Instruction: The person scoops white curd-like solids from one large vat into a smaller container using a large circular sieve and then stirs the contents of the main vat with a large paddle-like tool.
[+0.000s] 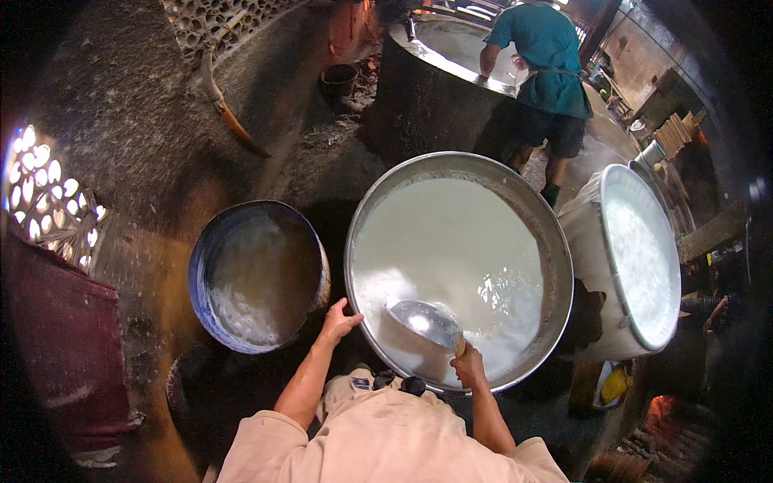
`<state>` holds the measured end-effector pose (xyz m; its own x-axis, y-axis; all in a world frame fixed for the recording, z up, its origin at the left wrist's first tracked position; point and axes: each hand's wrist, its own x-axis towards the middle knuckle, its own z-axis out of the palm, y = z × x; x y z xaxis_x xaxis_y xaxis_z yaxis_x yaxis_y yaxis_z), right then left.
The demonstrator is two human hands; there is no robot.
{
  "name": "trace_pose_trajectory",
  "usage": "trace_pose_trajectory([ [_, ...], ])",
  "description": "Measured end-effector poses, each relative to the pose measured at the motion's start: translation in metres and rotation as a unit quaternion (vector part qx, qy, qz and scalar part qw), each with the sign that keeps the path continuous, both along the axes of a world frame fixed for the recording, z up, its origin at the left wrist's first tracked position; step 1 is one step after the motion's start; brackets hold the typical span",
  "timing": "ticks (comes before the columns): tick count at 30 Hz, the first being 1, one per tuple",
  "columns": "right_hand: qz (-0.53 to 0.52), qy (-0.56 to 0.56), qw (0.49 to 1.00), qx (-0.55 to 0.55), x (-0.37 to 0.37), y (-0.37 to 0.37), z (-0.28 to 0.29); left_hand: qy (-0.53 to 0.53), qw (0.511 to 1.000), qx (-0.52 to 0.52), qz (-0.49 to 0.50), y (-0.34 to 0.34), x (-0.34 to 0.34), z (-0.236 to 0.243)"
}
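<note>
A large round metal pan [447,217] full of milky white liquid sits in front of me. My left hand [342,318] grips its left rim, thumb and fingers at the edge. My right hand [469,362] holds the short handle of a wide, shallow metal scoop [419,320], whose bowl dips into the liquid near the pan's front left. Left of the pan stands a blue-rimmed drum [205,310] with murky brownish liquid. Right of it is a pale tub [592,233] with white, frothy liquid.
A person [538,56] in a teal top leans over a big vat [411,80] beyond the pan. A dark bucket [338,80] sits by the stained wall [161,137]. Maroon fabric [64,338] hangs at the left; a glowing fire [660,410] shows at lower right.
</note>
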<state>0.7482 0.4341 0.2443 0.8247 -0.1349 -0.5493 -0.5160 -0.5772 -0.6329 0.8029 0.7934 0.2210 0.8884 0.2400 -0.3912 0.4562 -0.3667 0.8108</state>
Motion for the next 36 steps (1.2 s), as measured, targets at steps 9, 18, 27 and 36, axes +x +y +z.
trace_pose_trajectory([
  [9,0.086,0.025,0.996,0.028,0.043,0.026,0.132,-0.053,0.996,-0.061,-0.021,0.001,-0.001,0.004],
  [18,0.185,-0.284,0.920,-0.195,0.184,0.076,0.105,-0.031,0.997,-0.055,-0.032,-0.001,0.003,0.005],
  [27,0.225,-0.085,0.938,-0.250,0.176,0.048,0.025,-0.015,0.999,-0.016,-0.047,0.004,-0.001,0.009],
  [36,0.165,-0.025,0.952,-0.255,0.097,-0.039,-0.024,-0.037,0.999,-0.039,0.000,-0.008,-0.003,0.031],
])
